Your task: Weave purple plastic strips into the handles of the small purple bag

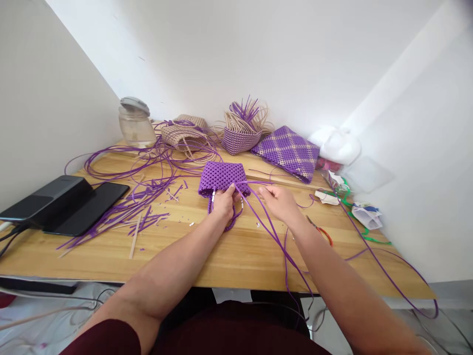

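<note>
A small purple woven basket piece (pixel 220 178) lies on the wooden table (pixel 229 256) in front of me. My left hand (pixel 223 203) grips its near edge, fingers closed around the weave. My right hand (pixel 280 201) sits just to the right, pinching a long purple strand (pixel 275 236) that runs from the basket back across the table and over its front edge.
Loose purple strips (pixel 121 209) and offcuts litter the left side. A dark device (pixel 62 204) sits at far left, a glass jar (pixel 135 124) behind it. Other woven baskets (pixel 242 133) and a plaid purple mat (pixel 290 152) stand at the back. Orange-handled scissors (pixel 322 230) lie right.
</note>
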The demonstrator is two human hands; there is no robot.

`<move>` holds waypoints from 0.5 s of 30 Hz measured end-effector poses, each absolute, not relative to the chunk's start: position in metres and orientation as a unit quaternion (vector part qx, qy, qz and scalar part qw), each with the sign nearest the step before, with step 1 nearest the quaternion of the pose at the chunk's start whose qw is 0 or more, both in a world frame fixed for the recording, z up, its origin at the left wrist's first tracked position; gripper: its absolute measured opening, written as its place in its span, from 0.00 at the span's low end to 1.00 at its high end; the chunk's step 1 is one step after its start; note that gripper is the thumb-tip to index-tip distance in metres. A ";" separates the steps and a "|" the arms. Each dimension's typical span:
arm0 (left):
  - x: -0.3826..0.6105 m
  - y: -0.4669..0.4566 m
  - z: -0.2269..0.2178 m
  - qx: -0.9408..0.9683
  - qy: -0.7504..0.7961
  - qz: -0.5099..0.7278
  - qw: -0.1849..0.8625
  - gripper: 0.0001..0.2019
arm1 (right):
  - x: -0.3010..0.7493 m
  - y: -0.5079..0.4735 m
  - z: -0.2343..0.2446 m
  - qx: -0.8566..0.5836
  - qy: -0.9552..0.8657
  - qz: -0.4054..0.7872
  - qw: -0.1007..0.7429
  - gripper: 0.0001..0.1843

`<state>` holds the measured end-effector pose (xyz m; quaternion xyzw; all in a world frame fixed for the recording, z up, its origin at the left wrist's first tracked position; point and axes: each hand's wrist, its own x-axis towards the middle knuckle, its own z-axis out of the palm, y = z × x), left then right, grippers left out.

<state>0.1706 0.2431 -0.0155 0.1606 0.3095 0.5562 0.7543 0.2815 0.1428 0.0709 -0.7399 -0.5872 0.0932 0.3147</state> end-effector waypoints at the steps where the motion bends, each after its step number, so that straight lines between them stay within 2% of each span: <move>1: 0.171 0.243 -0.016 0.161 0.310 0.557 0.754 0.05 | 0.282 0.152 0.067 -0.739 -0.565 0.143 0.337 0.23; 4: 0.172 0.243 -0.016 0.166 0.309 0.556 0.753 0.05 | 0.277 0.178 0.058 -0.677 -0.504 0.262 0.469 0.21; 7: 0.172 0.245 -0.017 0.171 0.306 0.557 0.753 0.04 | 0.259 0.182 0.060 -0.609 -0.515 0.246 0.550 0.18; 11: 0.170 0.253 -0.018 0.157 0.315 0.571 0.742 0.07 | 0.228 0.125 0.092 -0.560 -0.632 0.076 0.530 0.15; 13: 0.167 0.258 -0.019 0.144 0.325 0.582 0.731 0.09 | 0.224 0.077 0.114 -0.535 -0.674 0.041 0.508 0.13; 15: 0.165 0.263 -0.019 0.137 0.333 0.588 0.724 0.10 | 0.233 0.029 0.134 -0.528 -0.669 0.024 0.522 0.13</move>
